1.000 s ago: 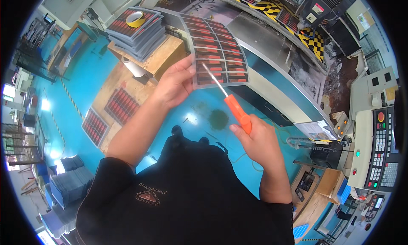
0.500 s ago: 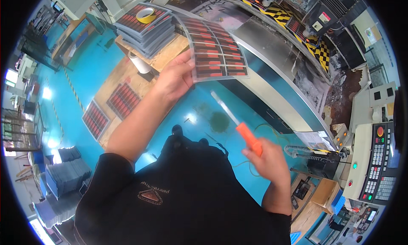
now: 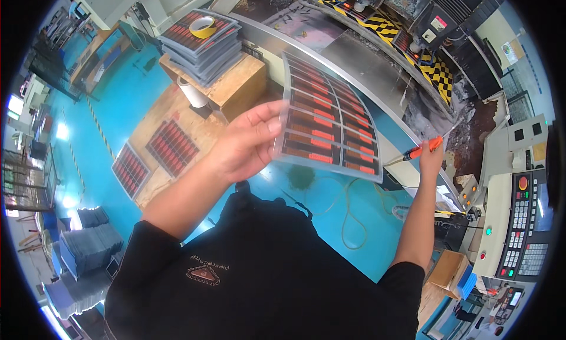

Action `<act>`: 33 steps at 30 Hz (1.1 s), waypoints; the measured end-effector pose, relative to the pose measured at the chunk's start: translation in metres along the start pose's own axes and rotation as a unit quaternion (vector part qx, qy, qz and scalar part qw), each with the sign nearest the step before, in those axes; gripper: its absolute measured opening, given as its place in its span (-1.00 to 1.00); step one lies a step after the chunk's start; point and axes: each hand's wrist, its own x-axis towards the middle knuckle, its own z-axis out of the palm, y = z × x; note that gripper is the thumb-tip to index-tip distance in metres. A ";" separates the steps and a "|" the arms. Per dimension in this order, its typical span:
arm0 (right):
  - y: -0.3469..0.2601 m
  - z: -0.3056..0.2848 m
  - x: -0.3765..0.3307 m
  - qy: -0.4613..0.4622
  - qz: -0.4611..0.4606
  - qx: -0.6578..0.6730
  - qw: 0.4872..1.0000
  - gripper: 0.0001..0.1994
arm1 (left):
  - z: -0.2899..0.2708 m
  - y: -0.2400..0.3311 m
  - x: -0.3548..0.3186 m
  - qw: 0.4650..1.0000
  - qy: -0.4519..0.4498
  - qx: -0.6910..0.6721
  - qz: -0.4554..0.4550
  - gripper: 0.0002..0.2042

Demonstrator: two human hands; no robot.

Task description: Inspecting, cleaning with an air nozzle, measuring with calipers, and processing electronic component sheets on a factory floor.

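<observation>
My left hand (image 3: 253,137) grips the left edge of a thin panel (image 3: 330,125) with a pale clear rim and columns of black and red strips. The panel is held up in the air, tilted, in front of the machine's edge. My right hand (image 3: 433,154) is closed on an orange-handled tool (image 3: 417,152) with a narrow metal blade. The blade points left toward the panel's lower right corner; whether it touches, I cannot tell.
Ahead is a machine bed (image 3: 368,51) behind a metal edge. A stack of similar panels (image 3: 203,63) bears a yellow tape roll (image 3: 202,27), on a wooden box (image 3: 247,81). Two panels (image 3: 171,147) lie on a board. A control panel (image 3: 523,228) stands right; a hose (image 3: 348,222) crosses the floor.
The panel has moved right and toward me in my left hand and is turned. My right hand has moved up and right with the orange-handled tool, whose blade now points left.
</observation>
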 end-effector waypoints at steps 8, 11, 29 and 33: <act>-0.280 -0.068 -0.126 -0.152 -0.342 0.204 0.905 -0.71 | 0.020 -0.019 -0.015 0.999 -0.018 0.032 -0.013 -0.63; -0.308 -0.067 -0.146 -0.183 -0.394 0.199 0.878 -0.73 | 0.028 -0.026 -0.018 0.998 -0.016 0.047 -0.028 -0.60; -0.310 -0.038 -0.165 -0.178 -0.328 0.260 0.891 -0.88 | 0.015 -0.030 -0.024 0.994 -0.013 0.094 -0.062 -0.54; -0.312 -0.036 -0.165 -0.168 -0.324 0.271 0.891 -0.88 | 0.014 -0.032 -0.022 0.992 -0.020 0.110 -0.055 -0.54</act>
